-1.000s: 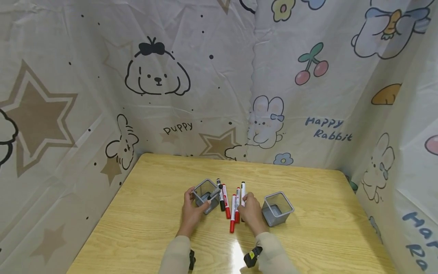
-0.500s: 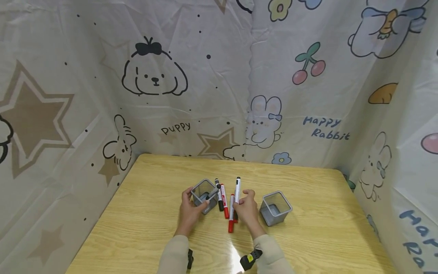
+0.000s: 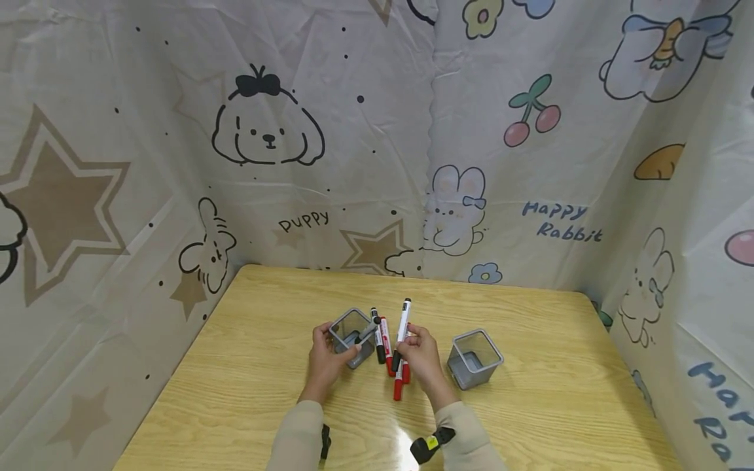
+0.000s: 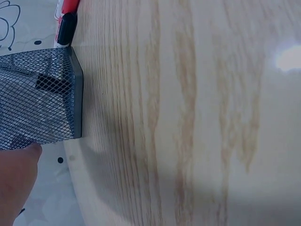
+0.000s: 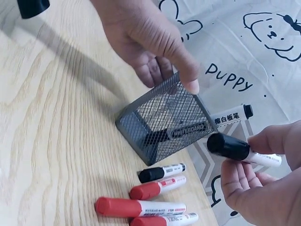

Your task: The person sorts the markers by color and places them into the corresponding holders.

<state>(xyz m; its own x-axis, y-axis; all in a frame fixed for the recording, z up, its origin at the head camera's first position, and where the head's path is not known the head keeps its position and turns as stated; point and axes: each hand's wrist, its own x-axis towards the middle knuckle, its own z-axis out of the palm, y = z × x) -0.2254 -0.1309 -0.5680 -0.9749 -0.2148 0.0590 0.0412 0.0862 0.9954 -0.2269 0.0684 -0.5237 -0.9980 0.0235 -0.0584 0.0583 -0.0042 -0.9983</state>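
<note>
My left hand [image 3: 326,356] grips the left grey mesh cup [image 3: 353,335], fingers curled round its walls; the same cup [image 5: 164,122] shows in the right wrist view with the left hand [image 5: 150,42] on it, and its mesh wall [image 4: 40,101] shows in the left wrist view. A black-capped marker [image 3: 368,329] leans inside that cup. My right hand [image 3: 419,356] pinches a black-capped white marker [image 3: 401,330], lifted and tilted, just right of the cup; its black cap end [image 5: 230,147] points toward the cup. Red markers [image 3: 399,378] and a black one [image 3: 377,335] lie on the table between the hands.
A second grey mesh cup [image 3: 474,358] stands to the right of my right hand. The wooden table [image 3: 530,405] is enclosed by cartoon-print fabric walls [image 3: 377,163] at the back and both sides. Loose markers [image 5: 141,207] lie close in front of the left cup.
My right hand picked a black-capped marker off the table, raised it and carried it left toward the left cup. The left hand stayed on the cup.
</note>
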